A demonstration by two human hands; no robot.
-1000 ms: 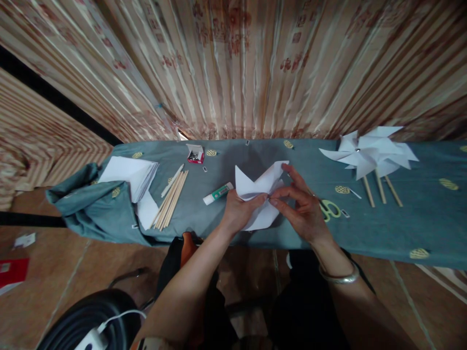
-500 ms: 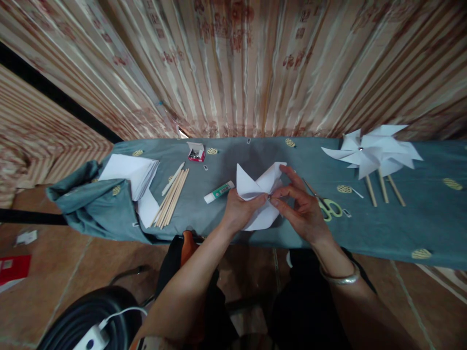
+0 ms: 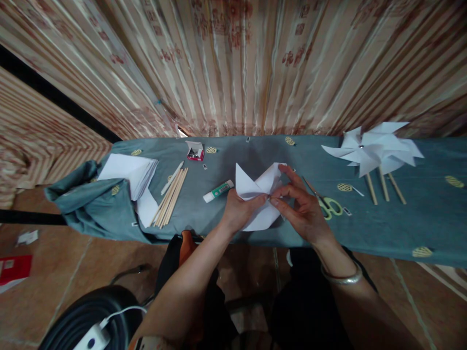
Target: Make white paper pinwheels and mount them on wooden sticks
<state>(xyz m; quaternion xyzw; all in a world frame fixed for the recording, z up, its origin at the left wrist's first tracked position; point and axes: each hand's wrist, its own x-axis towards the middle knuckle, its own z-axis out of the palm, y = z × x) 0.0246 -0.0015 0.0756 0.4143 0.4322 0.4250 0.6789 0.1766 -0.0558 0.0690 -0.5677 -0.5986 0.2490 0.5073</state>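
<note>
A white paper pinwheel [image 3: 263, 218], with blades folded toward its centre, is held between my hands above the cloth. My left hand [image 3: 239, 210] grips it from the left, the thumb pressed near the middle. At that centre my right hand [image 3: 301, 206] pinches a small shiny thumbtack [image 3: 269, 197], mostly covered by the fingertips. A green and white glue stick [image 3: 218, 191] lies left of my left hand. Beside my right hand rest scissors [image 3: 331, 207] with pale green handles.
Pinwheels [image 3: 372, 150] on sticks lie at the right. Left are wooden sticks [image 3: 171, 199], a white pen [image 3: 172, 179], stacked white paper [image 3: 126, 172] and an open small box [image 3: 195, 151] of metal tacks. The grey-green cloth [image 3: 394, 226] covers the narrow table; a curtain [image 3: 233, 73] hangs behind.
Both hands keep nearly the same hold on the pinwheel, with only a slight shift of the fingers at its centre. The camera view has moved very slightly.
</note>
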